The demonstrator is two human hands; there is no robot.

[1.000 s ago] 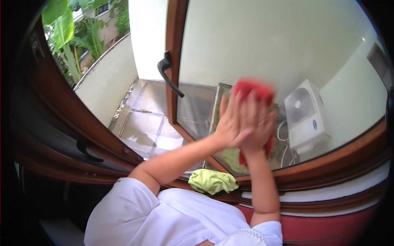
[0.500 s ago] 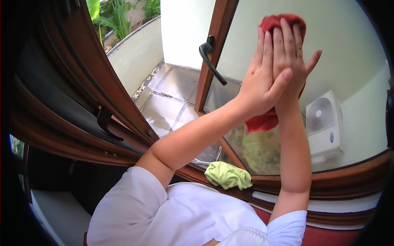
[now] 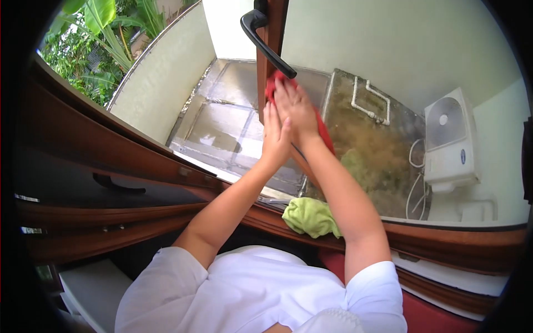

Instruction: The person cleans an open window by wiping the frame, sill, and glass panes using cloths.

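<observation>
A red cloth [image 3: 324,133] lies under my right hand [image 3: 298,114], pressed against the wooden window frame [image 3: 262,91] and the glass next to it, just below the black handle [image 3: 266,44]. The fingers of that hand are stretched over the cloth, and its palm covers much of it. My left hand [image 3: 276,136] rests against the side of my right hand, its fingers straight and close to the frame. A crumpled yellow-green cloth [image 3: 312,217] sits on the wooden sill [image 3: 261,213] below both hands.
Behind the glass, a white air-conditioner unit [image 3: 454,141] stands at the right, with white pipes [image 3: 371,102] nearby. Another window frame with a dark handle [image 3: 119,186] is at the left. Plants [image 3: 94,50] grow beyond a low outer wall [image 3: 158,75].
Both hands have come down and left with the red cloth, from high on the glass to the frame below the handle. The left hand has slid from on top of the right to beside it.
</observation>
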